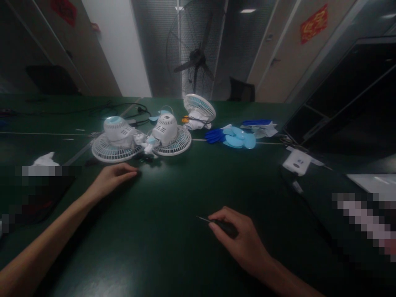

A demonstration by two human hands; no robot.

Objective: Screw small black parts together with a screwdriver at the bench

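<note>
My right hand (244, 235) is closed around the dark handle of a screwdriver (226, 227), its thin metal shaft pointing left above the green table (167, 251). My left hand (116, 177) rests at the table, thumb and fingertips drawn together at a small dark spot I cannot make out. Just beyond it, two white fans (116, 138) (167, 134) lie face down on their round grilles, with their motor housings upward. A third white fan (198, 111) stands tilted farther back, a dark cord around its base.
Light-blue fan blades (239, 138) lie beside blue gloves (215, 135) at the middle right. Farther right is a white box (297, 161) with a dark cable. Black cords (114, 109) run along the back left. A large floor fan (197, 57) stands behind the table.
</note>
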